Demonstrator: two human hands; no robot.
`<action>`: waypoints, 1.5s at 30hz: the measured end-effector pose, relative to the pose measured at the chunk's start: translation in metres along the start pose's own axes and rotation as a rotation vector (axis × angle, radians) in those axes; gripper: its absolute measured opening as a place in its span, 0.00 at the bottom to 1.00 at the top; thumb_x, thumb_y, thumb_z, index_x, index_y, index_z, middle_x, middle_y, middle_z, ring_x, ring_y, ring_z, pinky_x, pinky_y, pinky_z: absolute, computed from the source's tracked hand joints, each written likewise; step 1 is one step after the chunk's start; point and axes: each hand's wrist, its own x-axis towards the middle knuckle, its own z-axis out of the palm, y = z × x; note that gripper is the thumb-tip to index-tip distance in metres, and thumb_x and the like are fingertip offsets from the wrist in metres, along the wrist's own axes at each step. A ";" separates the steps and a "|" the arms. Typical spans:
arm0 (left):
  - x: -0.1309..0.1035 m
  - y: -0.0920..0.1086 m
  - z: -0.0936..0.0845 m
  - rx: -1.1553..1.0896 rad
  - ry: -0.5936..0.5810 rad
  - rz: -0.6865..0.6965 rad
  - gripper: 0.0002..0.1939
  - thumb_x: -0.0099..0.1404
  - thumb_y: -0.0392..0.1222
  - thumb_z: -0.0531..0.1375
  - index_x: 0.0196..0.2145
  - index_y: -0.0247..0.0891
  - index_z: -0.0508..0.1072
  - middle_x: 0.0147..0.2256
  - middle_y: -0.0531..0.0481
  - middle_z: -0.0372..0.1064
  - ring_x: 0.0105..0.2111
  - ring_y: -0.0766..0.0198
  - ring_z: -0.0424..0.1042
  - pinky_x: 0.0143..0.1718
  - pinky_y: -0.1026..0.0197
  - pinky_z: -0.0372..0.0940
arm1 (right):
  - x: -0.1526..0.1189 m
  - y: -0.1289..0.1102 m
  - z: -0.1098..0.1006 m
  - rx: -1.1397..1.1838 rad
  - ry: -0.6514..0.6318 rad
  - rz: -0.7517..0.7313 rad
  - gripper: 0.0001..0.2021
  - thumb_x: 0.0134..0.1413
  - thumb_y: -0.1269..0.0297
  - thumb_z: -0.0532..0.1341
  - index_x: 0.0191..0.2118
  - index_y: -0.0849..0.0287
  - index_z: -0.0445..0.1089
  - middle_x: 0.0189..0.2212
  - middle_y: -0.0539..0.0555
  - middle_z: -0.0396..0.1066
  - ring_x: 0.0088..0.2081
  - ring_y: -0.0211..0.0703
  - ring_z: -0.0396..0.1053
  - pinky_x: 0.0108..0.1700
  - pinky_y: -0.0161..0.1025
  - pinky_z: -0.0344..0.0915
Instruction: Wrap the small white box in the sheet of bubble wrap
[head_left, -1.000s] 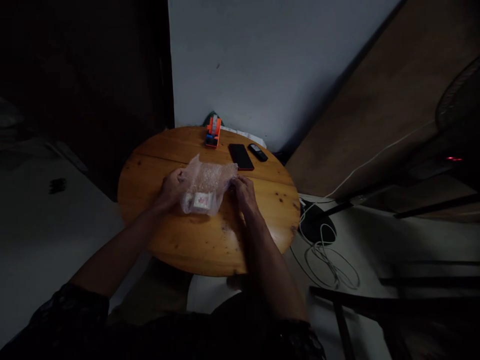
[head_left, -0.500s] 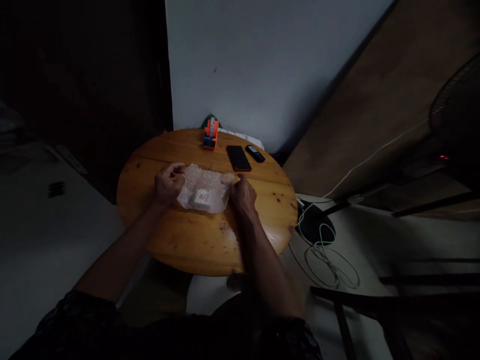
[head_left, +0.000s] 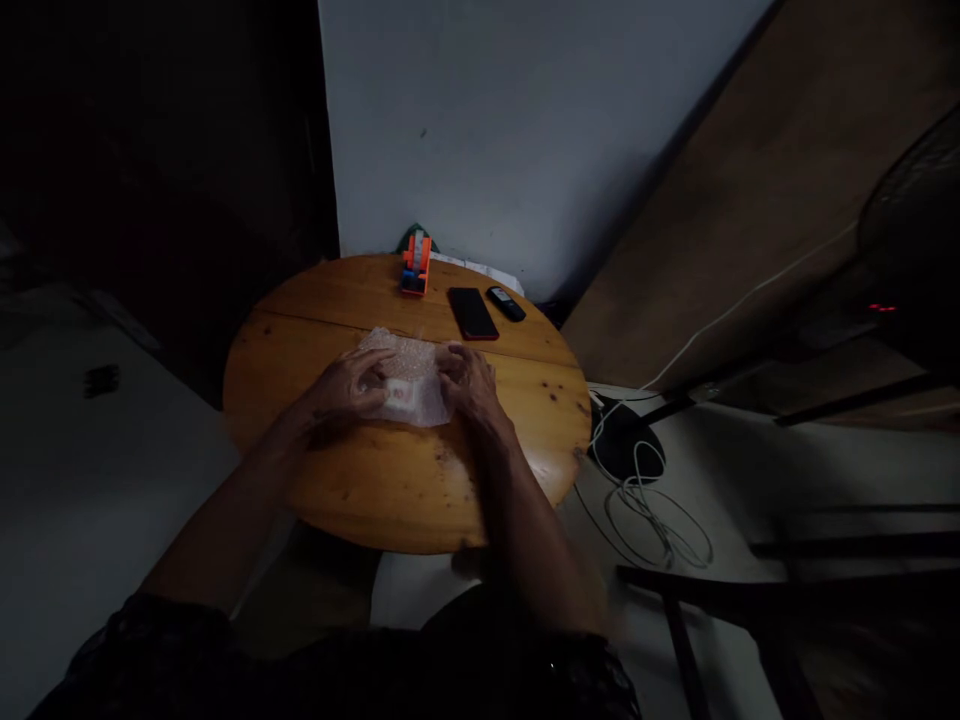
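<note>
A sheet of clear bubble wrap (head_left: 409, 355) lies on the round wooden table, with a small white box (head_left: 401, 394) near its front edge. My left hand (head_left: 346, 385) rests over the wrap's left side, fingers and thumb apart, the thumb close to the box. Bent fingers of my right hand (head_left: 469, 380) grip the right edge of the wrap. What lies under the fingertips is hidden, and the light is dim.
Behind the wrap stand an orange tape dispenser (head_left: 416, 264), a dark tablet or large phone (head_left: 473, 313) and a small black keypad phone (head_left: 506, 303). The wooden table (head_left: 375, 490) meets a pale wall. Coiled cable (head_left: 649, 500) lies on the floor at right.
Both hands have moved inward over the bubble wrap. My left hand has come right, its thumb now near the box. My right hand's fingers have shifted left over the wrap's edge.
</note>
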 end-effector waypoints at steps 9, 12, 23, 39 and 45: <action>-0.014 0.020 -0.014 0.136 0.032 0.039 0.20 0.58 0.41 0.59 0.49 0.37 0.77 0.35 0.50 0.75 0.38 0.59 0.73 0.47 0.56 0.67 | -0.004 -0.006 -0.005 -0.186 -0.073 -0.035 0.11 0.57 0.67 0.60 0.40 0.52 0.79 0.60 0.55 0.68 0.60 0.55 0.63 0.59 0.54 0.60; -0.029 0.039 -0.015 0.274 -0.034 0.112 0.13 0.59 0.39 0.59 0.41 0.37 0.78 0.34 0.48 0.75 0.38 0.56 0.73 0.48 0.52 0.64 | -0.003 -0.007 -0.005 -0.196 -0.074 -0.025 0.11 0.57 0.67 0.60 0.41 0.52 0.79 0.60 0.55 0.68 0.61 0.55 0.63 0.59 0.53 0.59; -0.079 0.098 -0.030 0.103 -0.562 0.039 0.16 0.65 0.42 0.58 0.50 0.44 0.75 0.42 0.50 0.77 0.41 0.59 0.75 0.44 0.57 0.68 | 0.001 0.002 -0.003 -0.220 -0.106 -0.054 0.13 0.55 0.68 0.60 0.44 0.53 0.78 0.61 0.57 0.68 0.61 0.56 0.62 0.58 0.54 0.58; -0.026 0.035 0.030 0.145 -0.090 -0.283 0.58 0.51 0.51 0.68 0.72 0.31 0.46 0.65 0.31 0.59 0.64 0.39 0.61 0.63 0.42 0.59 | -0.006 -0.011 -0.014 0.014 -0.141 -0.329 0.14 0.51 0.70 0.64 0.46 0.56 0.77 0.56 0.57 0.73 0.65 0.55 0.59 0.65 0.53 0.51; -0.025 0.031 0.041 0.316 -0.022 -0.267 0.58 0.54 0.55 0.67 0.72 0.32 0.42 0.62 0.30 0.62 0.63 0.38 0.62 0.63 0.41 0.57 | -0.014 -0.024 -0.012 0.066 -0.356 -0.475 0.28 0.48 0.65 0.69 0.58 0.56 0.71 0.58 0.58 0.72 0.64 0.54 0.62 0.65 0.51 0.55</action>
